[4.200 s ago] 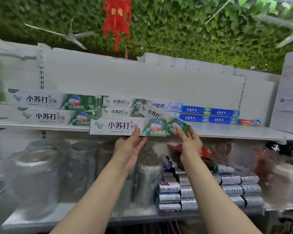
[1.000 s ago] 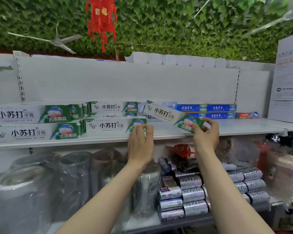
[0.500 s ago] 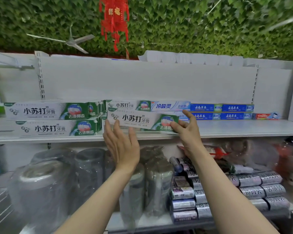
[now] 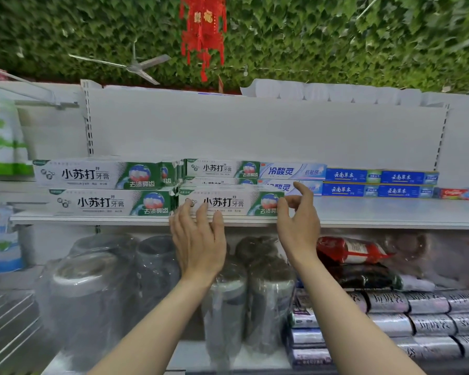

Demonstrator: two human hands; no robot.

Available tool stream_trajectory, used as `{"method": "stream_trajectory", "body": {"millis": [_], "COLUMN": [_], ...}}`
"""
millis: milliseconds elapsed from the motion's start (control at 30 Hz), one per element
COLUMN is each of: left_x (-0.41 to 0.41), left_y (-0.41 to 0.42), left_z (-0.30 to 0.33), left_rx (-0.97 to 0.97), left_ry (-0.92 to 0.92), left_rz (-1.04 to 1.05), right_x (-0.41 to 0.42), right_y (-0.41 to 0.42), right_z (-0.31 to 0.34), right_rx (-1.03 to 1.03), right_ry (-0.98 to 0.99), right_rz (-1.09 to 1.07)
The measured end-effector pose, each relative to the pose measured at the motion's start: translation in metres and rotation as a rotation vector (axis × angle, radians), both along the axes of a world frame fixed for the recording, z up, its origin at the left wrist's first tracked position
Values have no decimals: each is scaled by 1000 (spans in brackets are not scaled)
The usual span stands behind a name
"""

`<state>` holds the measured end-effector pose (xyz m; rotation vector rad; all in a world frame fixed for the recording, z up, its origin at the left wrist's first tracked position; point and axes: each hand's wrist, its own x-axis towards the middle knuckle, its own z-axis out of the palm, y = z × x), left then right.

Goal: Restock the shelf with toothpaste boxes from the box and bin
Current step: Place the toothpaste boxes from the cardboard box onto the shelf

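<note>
White-and-green toothpaste boxes (image 4: pixel 230 203) with black lettering sit on the white shelf (image 4: pixel 390 212); right of them pale blue boxes (image 4: pixel 291 171), then deep blue ones (image 4: pixel 381 176), then a red box (image 4: pixel 459 193).

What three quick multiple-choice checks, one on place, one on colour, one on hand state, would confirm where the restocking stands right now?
1. Where does the front green-and-white toothpaste box lie?
A. On the shelf, at its front edge
B. In the left hand
C. On the lower shelf among the jars

2. What colour are the toothpaste boxes stacked to the right of the pale ones?
A. Red
B. Blue
C. Black

3. How is the right hand?
A. Gripping a box
B. Open, fingers loosely spread by the box's right end
C. Out of view

Answers: 1 A, the box sits flat on the shelf; 2 B, their faces are blue with yellow script; 3 B, nothing is held, and the left hand is open too.
</note>
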<state>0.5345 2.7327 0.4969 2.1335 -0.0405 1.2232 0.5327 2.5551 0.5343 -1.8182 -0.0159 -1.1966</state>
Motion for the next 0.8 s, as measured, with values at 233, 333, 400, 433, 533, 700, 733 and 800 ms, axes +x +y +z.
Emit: {"method": "stream_trajectory", "body": {"millis": [233, 333, 400, 433, 533, 700, 733, 800], "left_x": [4, 8, 12, 14, 20, 28, 29, 29], "left_y": [1, 2, 1, 0, -2, -7, -7, -7], "left_z": [7, 12, 15, 18, 28, 38, 38, 38], "left_rx": [56, 107, 144, 163, 225, 278, 283, 288], "left_ry": [53, 87, 107, 123, 234, 369, 377, 381], "left_rz": [29, 64, 103, 122, 153, 188, 192, 199], "right_x": [0, 1, 2, 4, 12, 18, 18, 19], "right_y": [4, 6, 8, 9, 9, 16, 17, 17], "right_z": [0, 1, 2, 2, 5, 8, 8, 8], "right_rx": [-100, -132, -158, -179, -271, -448, -457, -463], "right_ry": [73, 98, 124, 139, 201, 345, 360, 383], "right_rz": [3, 28, 35, 34, 14, -73, -77, -76]}}
